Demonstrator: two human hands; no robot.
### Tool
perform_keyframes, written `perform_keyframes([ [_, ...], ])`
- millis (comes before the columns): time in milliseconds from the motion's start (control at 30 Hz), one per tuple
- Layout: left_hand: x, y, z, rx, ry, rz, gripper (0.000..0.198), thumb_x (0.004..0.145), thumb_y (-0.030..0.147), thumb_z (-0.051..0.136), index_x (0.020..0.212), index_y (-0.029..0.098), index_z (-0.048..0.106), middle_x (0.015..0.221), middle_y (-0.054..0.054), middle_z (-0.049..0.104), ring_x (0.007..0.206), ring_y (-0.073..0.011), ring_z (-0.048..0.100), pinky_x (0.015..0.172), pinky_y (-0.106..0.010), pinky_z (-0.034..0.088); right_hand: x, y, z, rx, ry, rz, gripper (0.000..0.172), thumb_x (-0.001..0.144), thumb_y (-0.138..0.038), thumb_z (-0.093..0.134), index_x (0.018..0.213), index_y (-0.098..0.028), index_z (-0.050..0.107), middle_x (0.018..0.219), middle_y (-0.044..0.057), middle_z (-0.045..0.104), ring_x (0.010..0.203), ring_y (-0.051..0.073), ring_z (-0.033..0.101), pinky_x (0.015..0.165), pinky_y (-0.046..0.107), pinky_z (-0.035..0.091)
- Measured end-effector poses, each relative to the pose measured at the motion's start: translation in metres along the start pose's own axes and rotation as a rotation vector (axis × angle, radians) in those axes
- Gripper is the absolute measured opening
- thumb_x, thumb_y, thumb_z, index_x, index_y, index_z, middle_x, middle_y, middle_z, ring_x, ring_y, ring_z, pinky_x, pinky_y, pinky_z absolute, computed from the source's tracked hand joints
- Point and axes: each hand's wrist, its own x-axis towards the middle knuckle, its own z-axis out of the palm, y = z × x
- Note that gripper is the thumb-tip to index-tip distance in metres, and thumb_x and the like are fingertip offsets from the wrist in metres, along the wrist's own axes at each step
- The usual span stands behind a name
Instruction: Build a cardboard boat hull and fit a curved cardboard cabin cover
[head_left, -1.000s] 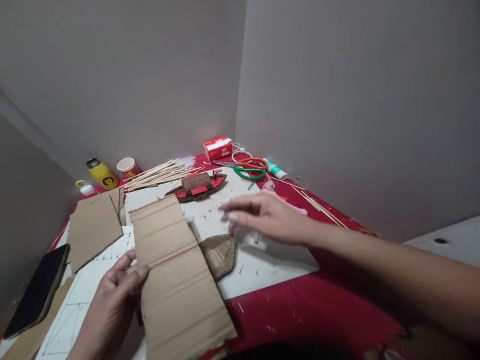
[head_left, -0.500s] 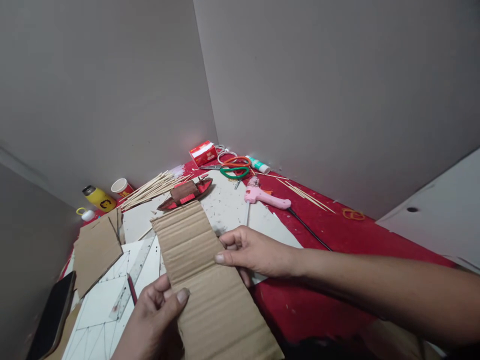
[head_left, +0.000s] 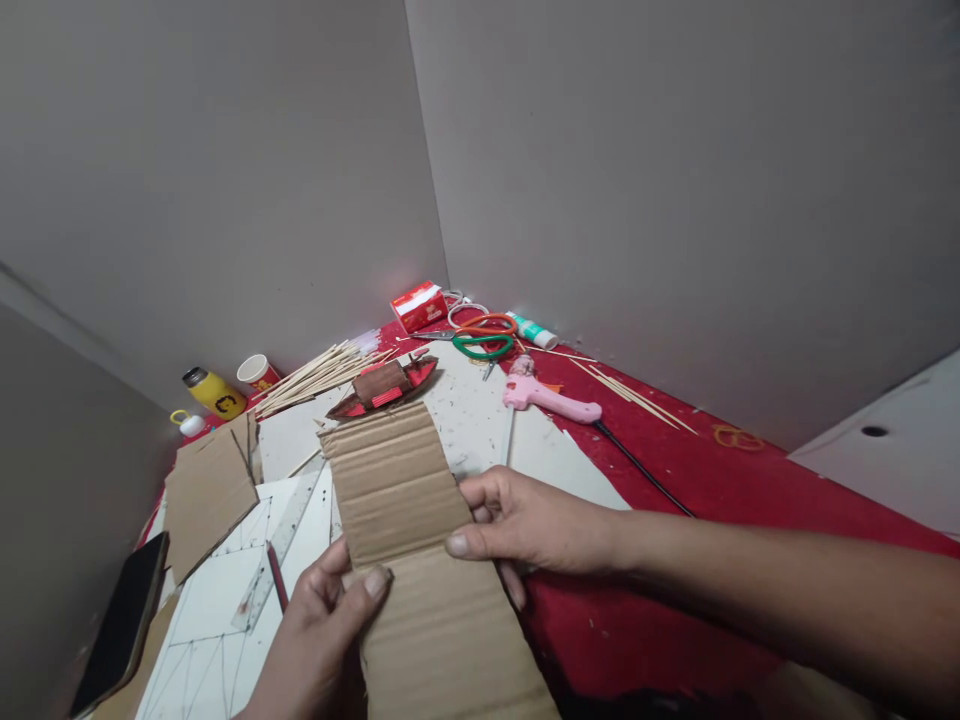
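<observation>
A long strip of brown corrugated cardboard [head_left: 405,520] runs from the bottom edge toward the middle of the table. My left hand [head_left: 322,630] pinches its left edge, thumb on top. My right hand [head_left: 525,525] grips its right edge at mid-length, thumb over the top face and fingers curled underneath. Beyond the strip's far end lies a small red and brown model boat [head_left: 382,387].
A pink glue gun [head_left: 551,399] with a black cord, scissors [head_left: 484,335], a red box [head_left: 418,306], a bundle of wooden skewers [head_left: 315,375], a yellow bottle [head_left: 214,393], a paper cup [head_left: 257,373], another cardboard piece [head_left: 206,493], a ruler [head_left: 274,552] on drawn white paper, and a phone [head_left: 124,625] lie around. Grey walls close in the corner.
My right hand came down from hovering over the table and took hold of the strip's right edge. The strip has been lifted and the view has shifted.
</observation>
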Motion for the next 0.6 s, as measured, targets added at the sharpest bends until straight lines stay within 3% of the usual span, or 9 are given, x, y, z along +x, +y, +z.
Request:
perform_keyframes([
  [300,0.010,0.010,-0.013,0.197,-0.068,0.147,0.044,0.084,0.027,0.069,0.126,0.022,0.059,0.116,-0.009,0.072,0.104,-0.0242,0.068,0.089,-0.034,0.054,-0.003,-0.005,0.001,-0.051,0.010,0.009,0.047,0.071,-0.048,0.076,0.097,-0.011,0.063,0.072,0.000,0.069,0.036,0.005,0.055,0.033,0.014,0.040],
  [433,0.016,0.011,-0.019,0.318,-0.079,0.229,0.037,0.087,0.029,0.065,0.123,0.022,0.061,0.114,-0.008,0.072,0.105,-0.0227,0.067,0.086,-0.032,0.054,-0.003,-0.007,0.001,-0.099,0.051,-0.030,0.041,0.069,-0.044,0.079,0.090,-0.013,0.061,0.064,-0.004,0.065,0.038,0.004,0.054,0.036,0.014,0.042],
  [600,0.013,0.020,-0.018,0.506,-0.019,0.443,0.027,0.088,0.030,0.063,0.114,0.022,0.067,0.106,-0.004,0.074,0.096,-0.0196,0.069,0.081,-0.028,0.056,-0.004,-0.010,0.000,-0.134,0.157,-0.107,0.048,0.072,-0.044,0.076,0.107,-0.014,0.061,0.080,0.001,0.066,0.053,0.007,0.059,0.046,0.018,0.051],
])
